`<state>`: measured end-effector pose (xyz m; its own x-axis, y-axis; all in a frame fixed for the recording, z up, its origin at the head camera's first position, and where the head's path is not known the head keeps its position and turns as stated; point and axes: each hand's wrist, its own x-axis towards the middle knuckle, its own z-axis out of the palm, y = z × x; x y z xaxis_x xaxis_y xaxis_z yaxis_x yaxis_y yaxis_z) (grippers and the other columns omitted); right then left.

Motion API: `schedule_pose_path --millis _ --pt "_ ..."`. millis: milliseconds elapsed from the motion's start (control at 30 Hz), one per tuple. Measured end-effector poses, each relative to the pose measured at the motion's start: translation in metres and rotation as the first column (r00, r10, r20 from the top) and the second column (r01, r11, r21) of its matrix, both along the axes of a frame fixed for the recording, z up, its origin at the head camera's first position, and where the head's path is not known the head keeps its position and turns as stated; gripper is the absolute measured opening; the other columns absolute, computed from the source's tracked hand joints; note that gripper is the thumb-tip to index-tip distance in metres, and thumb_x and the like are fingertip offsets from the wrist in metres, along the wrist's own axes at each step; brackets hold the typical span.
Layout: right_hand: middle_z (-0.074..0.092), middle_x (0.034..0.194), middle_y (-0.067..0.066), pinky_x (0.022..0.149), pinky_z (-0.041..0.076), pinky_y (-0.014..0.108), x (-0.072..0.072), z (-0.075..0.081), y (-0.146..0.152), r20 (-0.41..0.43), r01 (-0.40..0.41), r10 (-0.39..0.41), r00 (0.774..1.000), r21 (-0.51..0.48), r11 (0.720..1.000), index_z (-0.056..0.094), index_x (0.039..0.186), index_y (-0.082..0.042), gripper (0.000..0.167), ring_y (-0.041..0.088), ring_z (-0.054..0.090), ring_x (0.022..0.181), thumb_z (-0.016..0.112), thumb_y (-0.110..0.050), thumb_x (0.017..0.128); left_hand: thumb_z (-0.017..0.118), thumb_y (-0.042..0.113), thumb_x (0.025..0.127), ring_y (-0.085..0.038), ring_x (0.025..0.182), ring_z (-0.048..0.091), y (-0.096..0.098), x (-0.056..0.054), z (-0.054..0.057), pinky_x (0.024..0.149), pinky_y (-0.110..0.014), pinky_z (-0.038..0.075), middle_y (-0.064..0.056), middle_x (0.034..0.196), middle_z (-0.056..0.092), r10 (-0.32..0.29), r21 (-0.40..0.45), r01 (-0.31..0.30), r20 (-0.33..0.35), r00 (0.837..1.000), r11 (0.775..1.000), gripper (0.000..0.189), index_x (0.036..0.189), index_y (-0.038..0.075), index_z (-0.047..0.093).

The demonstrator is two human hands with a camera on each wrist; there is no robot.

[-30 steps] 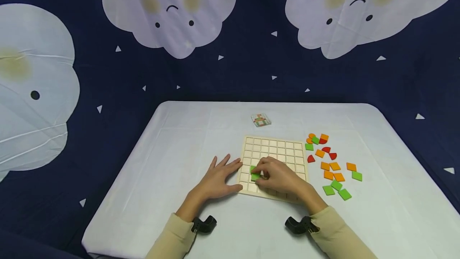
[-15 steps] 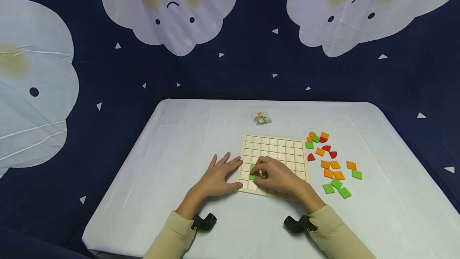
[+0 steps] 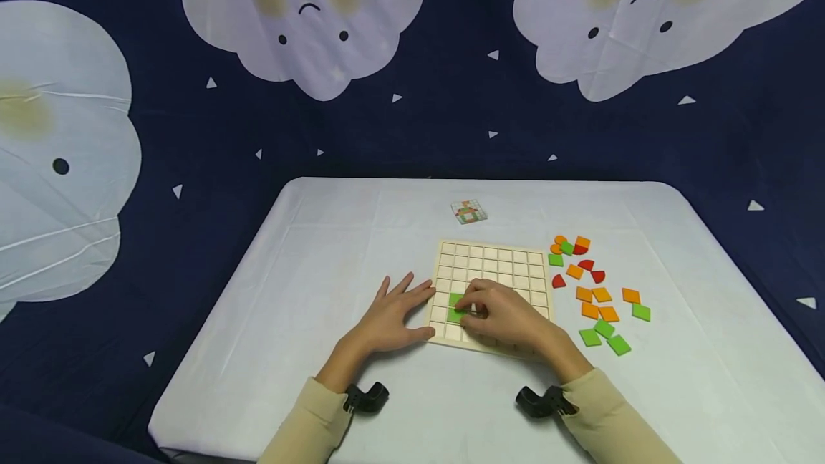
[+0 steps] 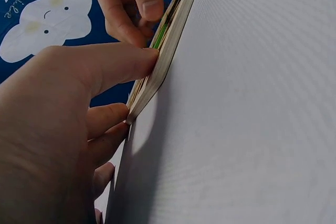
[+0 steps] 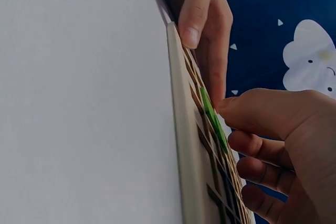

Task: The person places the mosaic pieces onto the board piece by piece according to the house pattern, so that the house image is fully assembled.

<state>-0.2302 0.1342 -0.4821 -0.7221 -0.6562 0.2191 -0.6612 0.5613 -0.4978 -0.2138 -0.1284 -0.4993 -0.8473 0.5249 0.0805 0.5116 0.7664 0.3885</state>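
A wooden grid board [image 3: 491, 264] lies on the white table. Two green square tiles [image 3: 455, 316] sit side by side in cells near its left edge. My left hand [image 3: 387, 322] rests with spread fingers on the table, its thumb and fingertips touching the board's left side. Over the board is my right hand [image 3: 503, 315], fingers bent and loosely gathered beside the green tiles. In the right wrist view, its thumb [image 5: 252, 109] is close to the green tile [image 5: 212, 116]; whether they touch is hard to tell. The hand hides part of the board's near right area.
Loose tiles lie right of the board: orange squares [image 3: 601, 295], green squares [image 3: 619, 345], red quarter-rounds [image 3: 558, 281] and orange rounded pieces [image 3: 560, 240]. A small patterned card stack [image 3: 469, 212] lies behind the board. A dark cloud-printed cloth [image 3: 445, 142] hangs behind the table.
My right hand has shifted slightly right, and its fingers have come off the green tiles, which now show more fully. My left hand stays in place at the board's edge.
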Motion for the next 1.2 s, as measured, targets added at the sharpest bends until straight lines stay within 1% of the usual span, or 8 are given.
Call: schedule_pose_path --millis 167,367,533,633,767,900,1100,1200 --pt "0.059 0.092 -0.013 0.062 0.044 0.023 0.000 0.005 0.012 -0.004 0.014 -0.014 1.000 -0.002 1.000 0.075 0.101 -0.022 0.016 0.007 0.052 0.072 0.072 -0.025 0.085 0.060 0.056 0.084 -0.022 0.144 0.014 0.000 0.000 0.000 0.113 -0.053 0.000 0.012 0.152 0.033 -0.007 0.004 0.008 -0.007 1.000 1.000 0.073 0.147 0.023 0.043" --pt "0.059 0.091 -0.011 0.061 0.044 0.024 0.000 0.005 0.032 -0.013 0.047 -0.048 0.999 -0.011 0.999 0.075 0.101 -0.019 0.016 0.008 0.052 0.071 0.072 -0.024 0.086 0.060 0.057 0.083 -0.021 0.144 0.014 0.000 0.001 0.000 0.113 -0.053 0.000 0.012 0.152 0.032 0.000 -0.002 0.000 -0.006 1.000 1.000 0.074 0.147 0.023 0.043" --pt "0.060 0.092 -0.011 0.060 0.045 0.024 0.002 0.008 0.049 -0.011 0.096 -0.097 0.995 -0.022 0.995 0.075 0.101 -0.019 0.015 0.009 0.052 0.071 0.072 -0.023 0.087 0.061 0.056 0.083 -0.022 0.144 0.014 0.001 0.003 0.001 0.113 -0.054 0.001 0.011 0.152 0.033 -0.003 0.000 0.003 -0.007 1.000 1.000 0.075 0.147 0.022 0.042" --pt "0.060 0.092 -0.010 0.059 0.045 0.024 0.001 0.010 0.060 0.000 0.125 -0.125 0.992 -0.048 0.991 0.075 0.102 -0.016 0.016 0.010 0.053 0.072 0.071 -0.020 0.087 0.061 0.055 0.083 -0.023 0.144 0.015 0.001 0.003 0.002 0.113 -0.054 0.001 0.011 0.151 0.033 -0.002 0.005 0.002 -0.007 1.000 1.000 0.075 0.147 0.021 0.043" --pt "0.060 0.092 -0.010 0.059 0.044 0.025 0.000 0.012 0.075 0.001 0.180 -0.180 0.984 -0.068 0.981 0.075 0.103 -0.015 0.017 0.011 0.053 0.073 0.071 -0.017 0.086 0.062 0.055 0.083 -0.021 0.145 0.013 0.002 0.002 0.002 0.113 -0.053 -0.001 0.013 0.152 0.032 0.003 0.003 -0.003 0.005 1.000 1.000 0.075 0.147 0.022 0.042" --pt "0.058 0.092 -0.012 0.060 0.044 0.025 0.000 0.011 0.090 0.006 0.233 -0.233 0.972 -0.051 0.971 0.074 0.103 -0.018 0.017 0.011 0.052 0.074 0.071 -0.019 0.086 0.061 0.057 0.083 -0.018 0.145 0.012 0.002 0.001 0.001 0.113 -0.051 -0.002 0.015 0.151 0.030 0.009 -0.013 -0.008 0.012 1.000 1.000 0.076 0.148 0.024 0.041" --pt "0.057 0.089 -0.009 0.059 0.044 0.025 0.004 0.008 0.110 0.005 0.269 -0.269 0.963 -0.048 0.962 0.074 0.104 -0.016 0.019 0.012 0.051 0.072 0.073 -0.016 0.085 0.061 0.057 0.083 -0.019 0.145 0.012 0.002 0.001 0.002 0.113 -0.051 -0.001 0.014 0.152 0.030 0.008 -0.020 -0.008 0.009 1.000 1.000 0.076 0.148 0.024 0.040" --pt "0.058 0.090 -0.008 0.058 0.042 0.025 0.007 0.006 0.120 0.001 0.290 -0.290 0.957 -0.036 0.956 0.073 0.105 -0.017 0.020 0.011 0.050 0.071 0.074 -0.016 0.084 0.060 0.057 0.083 -0.019 0.145 0.011 0.002 0.001 0.002 0.113 -0.051 -0.002 0.014 0.152 0.030 0.006 -0.019 -0.006 0.011 1.000 1.000 0.076 0.148 0.024 0.041"
